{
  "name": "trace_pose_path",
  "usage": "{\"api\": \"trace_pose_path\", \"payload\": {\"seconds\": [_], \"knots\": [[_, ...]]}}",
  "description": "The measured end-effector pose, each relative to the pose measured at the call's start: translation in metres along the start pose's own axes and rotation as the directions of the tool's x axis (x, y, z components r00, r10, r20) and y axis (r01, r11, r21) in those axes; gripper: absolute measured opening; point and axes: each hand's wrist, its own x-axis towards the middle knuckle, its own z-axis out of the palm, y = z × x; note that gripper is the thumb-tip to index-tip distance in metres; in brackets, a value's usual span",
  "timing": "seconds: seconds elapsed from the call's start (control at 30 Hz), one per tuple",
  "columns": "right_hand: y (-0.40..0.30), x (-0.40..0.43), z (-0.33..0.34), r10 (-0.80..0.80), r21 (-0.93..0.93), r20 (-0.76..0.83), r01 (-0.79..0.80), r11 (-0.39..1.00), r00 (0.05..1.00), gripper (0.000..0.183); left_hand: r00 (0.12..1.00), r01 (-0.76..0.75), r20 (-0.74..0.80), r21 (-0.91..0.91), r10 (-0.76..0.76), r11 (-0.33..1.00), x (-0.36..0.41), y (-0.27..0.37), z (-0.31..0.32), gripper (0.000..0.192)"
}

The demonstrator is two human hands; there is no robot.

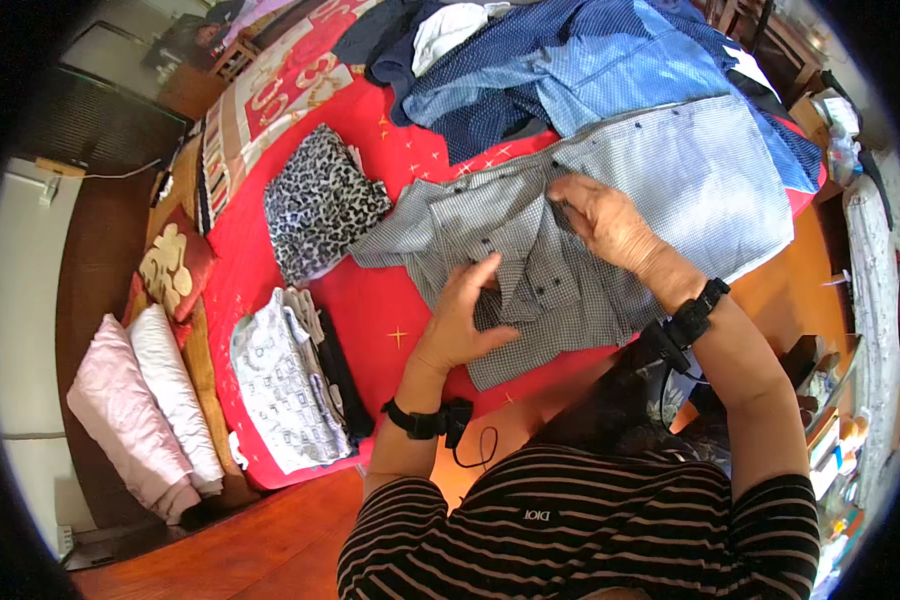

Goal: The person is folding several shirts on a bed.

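A grey checked button-up shirt (690, 187) lies spread across the red bed sheet (379, 330) in front of me. Its collar end points towards me, with dark buttons showing on the front. My left hand (461, 319) is at the collar, thumb and fingers apart, with nothing gripped between them. Over the middle of the shirt front is my right hand (604, 221), its fingers bent down at a fabric edge. Whether they pinch the cloth is hidden. Each wrist wears a black strap with a small device and a cable.
A folded leopard-print garment (322, 202) touches the shirt's sleeve side. Nearer the bed corner sits a stack of folded clothes (289, 382). Blue garments (607, 75) are heaped at the far side. Pink and white bundles (131, 420) and a red cushion (176, 259) line the left edge.
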Motion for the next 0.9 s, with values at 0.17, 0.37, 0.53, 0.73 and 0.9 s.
{"api": "trace_pose_path", "payload": {"seconds": [0.17, 0.37, 0.53, 0.73, 0.9], "knots": [[-0.027, 0.017, 0.008, -0.163, -0.150, 0.064, 0.171, 0.974, 0.985, 0.052, 0.994, 0.053, -0.089, -0.141, -0.066, 0.989, -0.001, -0.019, 0.001, 0.099], [-0.032, 0.018, 0.022, -0.026, -0.176, 0.222, 0.066, 0.982, 0.975, 0.064, 0.999, -0.017, -0.031, -0.129, 0.014, 0.991, -0.004, -0.023, -0.004, 0.096], [-0.026, 0.005, 0.003, -0.096, -0.116, 0.198, 0.121, 0.986, 0.976, 0.040, 0.999, -0.008, -0.045, -0.204, -0.001, 0.979, -0.004, -0.018, -0.004, 0.080], [-0.031, -0.034, -0.003, -0.146, -0.226, 0.217, 0.195, 0.954, 0.965, 0.034, 0.962, -0.226, -0.138, 0.078, 0.235, 0.971, 0.002, -0.017, -0.006, 0.040], [-0.038, -0.059, -0.001, -0.208, -0.234, 0.121, 0.231, 0.944, 0.971, 0.034, 0.939, -0.005, -0.343, 0.040, 0.018, 0.999, 0.000, -0.028, -0.004, 0.018]]}}
